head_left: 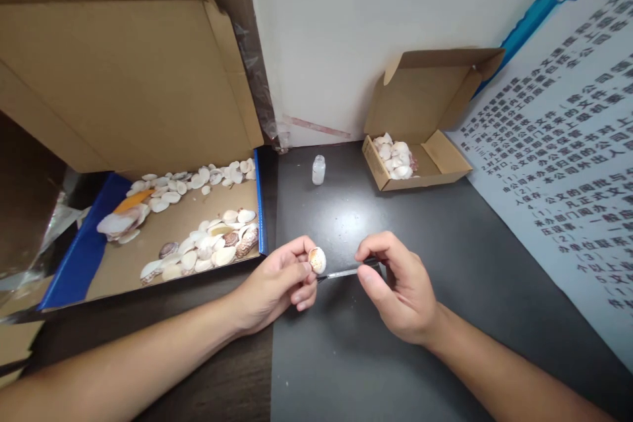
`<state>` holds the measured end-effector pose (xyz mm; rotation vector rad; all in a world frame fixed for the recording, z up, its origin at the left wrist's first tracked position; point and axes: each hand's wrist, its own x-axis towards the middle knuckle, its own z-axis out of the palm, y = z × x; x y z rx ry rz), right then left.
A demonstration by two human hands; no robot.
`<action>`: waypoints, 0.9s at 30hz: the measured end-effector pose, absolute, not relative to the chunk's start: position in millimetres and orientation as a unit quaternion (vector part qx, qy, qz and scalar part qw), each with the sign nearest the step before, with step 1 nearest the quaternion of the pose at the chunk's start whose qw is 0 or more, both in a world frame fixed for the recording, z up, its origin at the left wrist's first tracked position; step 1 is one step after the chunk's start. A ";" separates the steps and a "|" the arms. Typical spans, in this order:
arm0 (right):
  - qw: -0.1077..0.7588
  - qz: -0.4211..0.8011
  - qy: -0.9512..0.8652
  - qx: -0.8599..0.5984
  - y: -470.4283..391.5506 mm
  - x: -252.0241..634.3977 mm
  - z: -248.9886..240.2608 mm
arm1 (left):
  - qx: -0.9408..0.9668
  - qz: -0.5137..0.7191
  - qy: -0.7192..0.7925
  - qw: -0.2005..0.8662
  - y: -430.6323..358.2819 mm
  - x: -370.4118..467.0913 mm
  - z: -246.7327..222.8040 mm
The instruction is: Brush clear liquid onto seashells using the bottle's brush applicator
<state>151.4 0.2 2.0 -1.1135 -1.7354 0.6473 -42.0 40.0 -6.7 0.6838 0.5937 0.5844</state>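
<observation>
Over the middle of the dark grey bench [336,362], we hold a small, rounded white shell with orange-brown marks [317,260] in our left hand [284,280], gripped between thumb and forefinger, with the other fingers curled below. Our right hand [403,290] is partly open just beside it, its thumb and forefinger apart and facing the shell without touching it. Between our hands is a thin grey tool with a dark tip [343,273]; we cannot tell whether it lies on the bench or touches our fingers.

To our left stands a large blue and brown cardboard box [163,224], its lid raised. Inside, pale shells [190,183] line the back, and mixed white, cream and brown shells [208,244] lie in a heap along the near side. Near its left end we see a big pale shell [119,223] beside a flat orange piece [136,201].

Beyond our hands, a small clear bottle with whitish contents [318,170] stands upright on the bench. Farther right, a small brown cardboard box [425,178] sits open, with white shells [395,157] piled in its left part. A white panel [341,39] rises behind, and a sheet printed with dark characters [568,165] spreads along our right.
</observation>
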 end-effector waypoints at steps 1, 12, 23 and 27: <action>0.467 0.264 -0.710 -0.456 -0.2 150.9 1.7 | 0.327 0.280 0.279 0.858 39.9 -42.2 -6.8; 0.476 0.251 -0.706 -0.460 -1.9 149.1 2.0 | 0.331 0.276 0.261 0.864 39.5 -43.7 -8.3; 0.468 0.263 -0.697 -0.475 0.0 149.1 3.5 | 0.318 0.268 0.256 0.872 40.5 -45.7 -4.9; 0.474 0.269 -0.695 -0.469 -1.0 150.2 3.0 | 0.322 0.261 0.256 0.873 41.1 -46.2 -5.7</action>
